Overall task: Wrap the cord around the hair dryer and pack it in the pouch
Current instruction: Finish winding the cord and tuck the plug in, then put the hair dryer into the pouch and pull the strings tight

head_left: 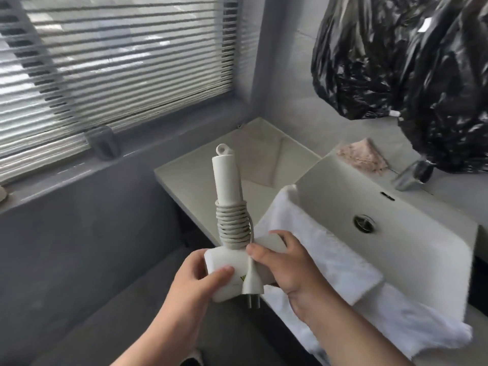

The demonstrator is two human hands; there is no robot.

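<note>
I hold a white hair dryer [225, 178] in front of me with its handle pointing up and its barrel across my hands. The white cord [233, 224] is coiled in several turns around the lower handle. Its plug [253, 282] hangs down over the barrel, prongs pointing down. My left hand [195, 281] grips the left end of the barrel, thumb on top. My right hand [285, 262] grips the right end, its thumb pressing the cord just above the plug. No pouch is in view.
A white towel [330, 262] drapes over the near rim of a white washbasin [396, 233] on the right, with a chrome tap [412, 175] behind it. A black plastic bag [396, 62] hangs at the upper right. A counter [184, 180] and a blinded window [105, 62] lie behind.
</note>
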